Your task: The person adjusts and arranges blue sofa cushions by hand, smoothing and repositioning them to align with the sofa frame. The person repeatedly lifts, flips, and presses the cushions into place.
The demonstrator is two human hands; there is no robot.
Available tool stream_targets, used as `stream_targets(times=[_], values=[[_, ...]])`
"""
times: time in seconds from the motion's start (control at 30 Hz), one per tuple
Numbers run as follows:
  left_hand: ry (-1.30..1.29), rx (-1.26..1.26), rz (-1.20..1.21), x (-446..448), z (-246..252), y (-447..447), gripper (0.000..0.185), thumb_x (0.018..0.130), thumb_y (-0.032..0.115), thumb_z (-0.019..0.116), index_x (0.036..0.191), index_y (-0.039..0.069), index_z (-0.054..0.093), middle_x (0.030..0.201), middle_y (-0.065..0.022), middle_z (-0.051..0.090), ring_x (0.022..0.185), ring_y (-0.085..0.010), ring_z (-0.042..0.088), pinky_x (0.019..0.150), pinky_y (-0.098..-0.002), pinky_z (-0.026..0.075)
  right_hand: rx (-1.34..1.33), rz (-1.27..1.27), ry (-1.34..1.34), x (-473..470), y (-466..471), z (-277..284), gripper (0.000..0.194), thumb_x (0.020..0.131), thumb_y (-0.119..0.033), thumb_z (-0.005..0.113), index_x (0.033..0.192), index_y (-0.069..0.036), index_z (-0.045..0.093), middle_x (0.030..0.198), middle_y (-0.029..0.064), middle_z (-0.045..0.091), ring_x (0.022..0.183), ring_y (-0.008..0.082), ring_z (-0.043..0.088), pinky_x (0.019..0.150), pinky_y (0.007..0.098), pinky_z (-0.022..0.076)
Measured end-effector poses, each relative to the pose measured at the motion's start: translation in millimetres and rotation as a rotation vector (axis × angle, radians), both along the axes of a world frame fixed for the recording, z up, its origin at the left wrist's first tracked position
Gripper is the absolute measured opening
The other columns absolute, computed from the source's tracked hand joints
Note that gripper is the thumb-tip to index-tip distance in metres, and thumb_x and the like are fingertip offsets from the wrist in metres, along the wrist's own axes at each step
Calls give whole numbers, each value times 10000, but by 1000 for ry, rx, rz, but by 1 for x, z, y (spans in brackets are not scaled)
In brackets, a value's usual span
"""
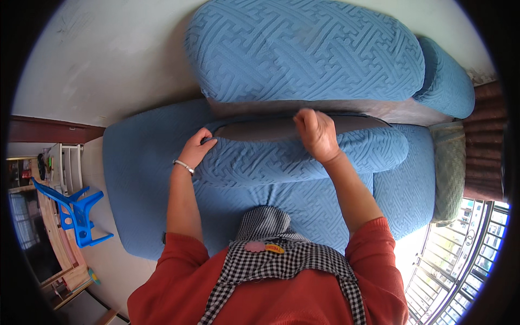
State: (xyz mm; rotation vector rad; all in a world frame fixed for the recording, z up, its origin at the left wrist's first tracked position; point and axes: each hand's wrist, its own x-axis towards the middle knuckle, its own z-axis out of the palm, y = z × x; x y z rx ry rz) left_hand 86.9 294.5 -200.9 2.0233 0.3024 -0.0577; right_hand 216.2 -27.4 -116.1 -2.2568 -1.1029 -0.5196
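A sofa back cushion in a blue textured stretch cover (264, 164) stands on edge across the sofa seat (138, 170). Along its far side the cover gapes, and the grey-brown cushion surface (260, 129) shows through. My left hand (198, 147), with a bracelet at the wrist, pinches the cover's hem at the left end of the gap. Over the middle of that gap is my right hand (317, 136), its fingers curled in and slightly blurred. Nothing shows in its grasp.
Behind, another blue-covered back cushion (308, 53) leans on the wall, with a smaller one (449, 77) to its right. A green covered armrest (449, 170) adjoins brown curtains (485, 142) and a barred window (455, 260). At left is a blue plastic stool (79, 215).
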Motion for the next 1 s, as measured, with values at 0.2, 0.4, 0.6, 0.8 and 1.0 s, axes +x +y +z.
stream_targets(times=[0.2, 0.4, 0.6, 0.8, 1.0], values=[[-76, 168, 233, 6, -6, -13, 177, 866, 200, 673, 905, 86, 543, 760, -53, 572, 693, -171, 533, 680, -305, 450, -284, 99, 96, -33, 44, 0, 174, 796, -208, 702, 877, -93, 599, 859, 58, 606, 881, 257, 596, 793, 387, 488], [-103, 222, 214, 13, -11, -17, 167, 870, 205, 658, 950, 99, 557, 857, -80, 650, 804, -256, 631, 698, -342, 473, -288, -2, 60, -44, 24, -21, 155, 745, -180, 694, 869, -120, 621, 969, 13, 615, 943, 233, 574, 850, 380, 458], [-424, 237, 46, 24, 17, -42, 137, 847, 153, 649, 969, 93, 640, 811, -72, 685, 760, -269, 656, 693, -366, 488, -248, -18, 13, -43, 14, -24, 165, 762, -203, 697, 852, -98, 606, 967, 40, 606, 940, 235, 565, 850, 390, 442], [-545, 438, -178, 35, 35, -113, 178, 809, 154, 660, 954, 53, 681, 836, -99, 661, 784, -293, 636, 698, -396, 480, -165, -63, -3, -41, 15, -17, 236, 773, -203, 697, 739, -81, 498, 746, 62, 556, 713, 245, 589, 628, 373, 479], [-496, 295, -122, 27, 27, -113, 242, 908, 281, 554, 839, 55, 609, 759, -95, 597, 738, -315, 589, 649, -438, 426, 13, 191, -224, -9, 43, 7, 286, 776, -229, 692, 710, -84, 455, 601, 60, 478, 532, 247, 546, 480, 369, 451]])
